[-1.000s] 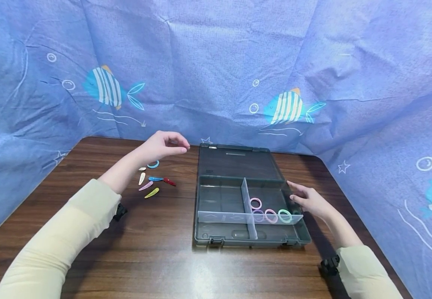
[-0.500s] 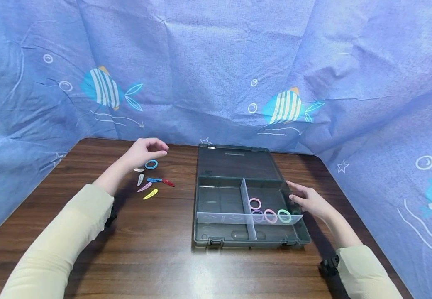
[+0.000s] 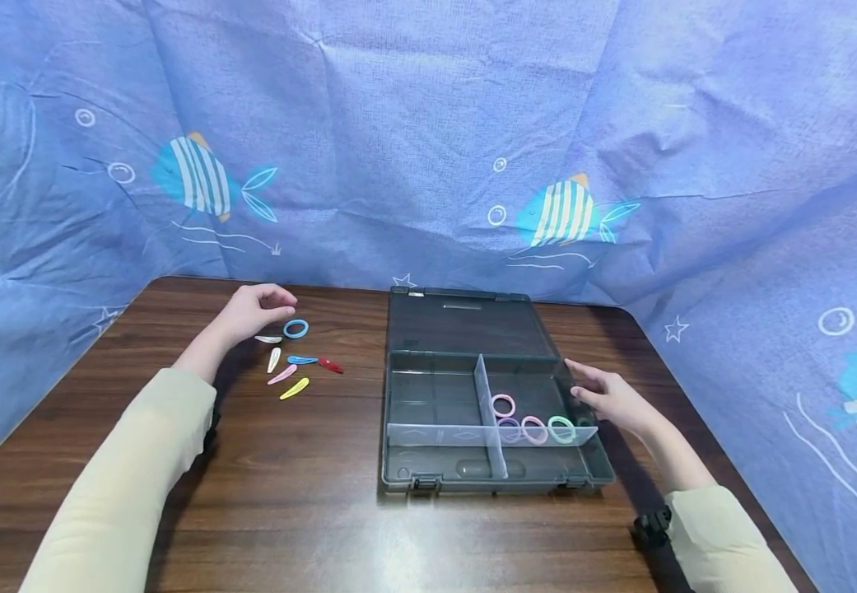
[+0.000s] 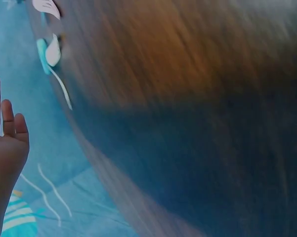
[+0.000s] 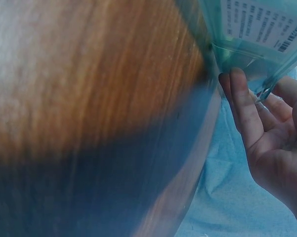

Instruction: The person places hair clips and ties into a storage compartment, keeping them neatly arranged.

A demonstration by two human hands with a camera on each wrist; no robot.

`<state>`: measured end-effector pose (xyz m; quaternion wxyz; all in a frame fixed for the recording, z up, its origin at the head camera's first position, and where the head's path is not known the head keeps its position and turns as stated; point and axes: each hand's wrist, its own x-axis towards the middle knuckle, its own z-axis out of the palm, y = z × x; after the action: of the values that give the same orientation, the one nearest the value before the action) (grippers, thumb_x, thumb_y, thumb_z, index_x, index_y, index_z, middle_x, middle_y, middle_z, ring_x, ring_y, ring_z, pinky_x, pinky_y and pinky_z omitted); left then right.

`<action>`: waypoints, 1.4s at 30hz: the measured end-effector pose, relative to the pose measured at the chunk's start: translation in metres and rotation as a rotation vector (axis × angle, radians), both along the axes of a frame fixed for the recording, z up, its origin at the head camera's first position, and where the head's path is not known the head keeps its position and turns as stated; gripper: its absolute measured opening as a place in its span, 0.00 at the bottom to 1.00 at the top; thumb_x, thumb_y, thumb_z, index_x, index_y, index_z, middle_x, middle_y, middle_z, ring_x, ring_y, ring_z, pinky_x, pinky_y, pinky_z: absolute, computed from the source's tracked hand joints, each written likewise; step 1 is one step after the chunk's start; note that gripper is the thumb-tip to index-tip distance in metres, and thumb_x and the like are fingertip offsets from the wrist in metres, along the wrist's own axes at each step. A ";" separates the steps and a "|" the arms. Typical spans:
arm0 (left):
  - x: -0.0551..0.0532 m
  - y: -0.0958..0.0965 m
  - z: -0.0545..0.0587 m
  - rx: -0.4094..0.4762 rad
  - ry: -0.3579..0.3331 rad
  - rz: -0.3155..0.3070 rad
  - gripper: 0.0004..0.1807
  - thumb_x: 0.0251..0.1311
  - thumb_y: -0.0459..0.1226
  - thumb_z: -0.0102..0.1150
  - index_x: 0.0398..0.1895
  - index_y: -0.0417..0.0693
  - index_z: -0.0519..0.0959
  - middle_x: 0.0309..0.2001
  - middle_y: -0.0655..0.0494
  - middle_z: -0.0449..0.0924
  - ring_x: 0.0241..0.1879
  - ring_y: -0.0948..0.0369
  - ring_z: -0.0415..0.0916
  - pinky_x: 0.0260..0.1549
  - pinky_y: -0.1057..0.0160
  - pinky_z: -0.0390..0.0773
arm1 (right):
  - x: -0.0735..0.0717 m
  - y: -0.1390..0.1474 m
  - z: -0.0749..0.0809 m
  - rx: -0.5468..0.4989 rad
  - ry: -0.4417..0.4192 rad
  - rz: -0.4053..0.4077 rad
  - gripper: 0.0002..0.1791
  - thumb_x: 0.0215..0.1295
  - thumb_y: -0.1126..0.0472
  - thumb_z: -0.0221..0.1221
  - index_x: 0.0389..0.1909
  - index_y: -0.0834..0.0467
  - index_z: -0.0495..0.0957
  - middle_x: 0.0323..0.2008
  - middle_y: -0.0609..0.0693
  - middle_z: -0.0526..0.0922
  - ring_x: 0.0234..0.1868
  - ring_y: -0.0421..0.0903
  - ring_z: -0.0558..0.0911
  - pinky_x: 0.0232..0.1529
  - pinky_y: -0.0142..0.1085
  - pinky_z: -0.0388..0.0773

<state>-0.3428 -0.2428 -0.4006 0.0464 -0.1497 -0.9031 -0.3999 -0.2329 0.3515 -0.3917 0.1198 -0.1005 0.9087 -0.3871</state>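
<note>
While the left hand [image 3: 253,311] hovered, seemingly empty, near the blue hair tie [image 3: 296,337] on the table [image 3: 287,494], thumb parted from curved fingers, the right hand [image 3: 613,401] rested loosely extended fingers against the storage box [image 3: 431,391], probably steadying it, dividers [image 3: 435,436] corralling other hair ties [image 3: 513,406].

White label [image 5: 262,23] on box [image 3: 431,395], barcode [image 5: 289,39], printed lines [image 5: 251,20] too small to read

Between the snap hair clips [image 3: 303,360] and the divided case [image 3: 435,394], a broad strip of wooden tabletop [image 3: 346,461] gave a hand room to pass. Inside the case, upright dividers [image 3: 443,436] barred low sideways travel; the right hand [image 3: 618,402] obstructed the case's right side.
</note>
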 end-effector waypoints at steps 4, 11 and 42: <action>-0.004 -0.004 -0.004 -0.046 -0.037 -0.006 0.15 0.60 0.38 0.61 0.46 0.38 0.79 0.43 0.44 0.81 0.43 0.54 0.76 0.45 0.56 0.71 | -0.001 0.002 -0.003 0.018 0.001 -0.009 0.33 0.69 0.58 0.52 0.71 0.61 0.54 0.58 0.70 0.72 0.50 0.56 0.78 0.32 0.38 0.78; -0.007 -0.005 -0.010 -0.126 -0.074 -0.051 0.14 0.58 0.36 0.62 0.45 0.38 0.79 0.42 0.44 0.82 0.45 0.49 0.75 0.46 0.51 0.71 | -0.002 0.004 -0.005 0.021 -0.002 -0.014 0.32 0.69 0.58 0.53 0.71 0.59 0.54 0.58 0.69 0.72 0.49 0.55 0.78 0.32 0.39 0.77; -0.014 0.000 -0.015 -0.265 -0.120 -0.077 0.05 0.53 0.32 0.64 0.33 0.40 0.82 0.27 0.56 0.80 0.31 0.60 0.71 0.36 0.63 0.67 | -0.009 0.009 -0.009 -0.043 0.033 -0.032 0.31 0.71 0.50 0.50 0.68 0.61 0.59 0.54 0.68 0.73 0.49 0.49 0.76 0.37 0.44 0.81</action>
<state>-0.3569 -0.2430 -0.4159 -0.0434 -0.1649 -0.9426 -0.2871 -0.2416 0.3602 -0.4004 0.0961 -0.0948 0.9035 -0.4067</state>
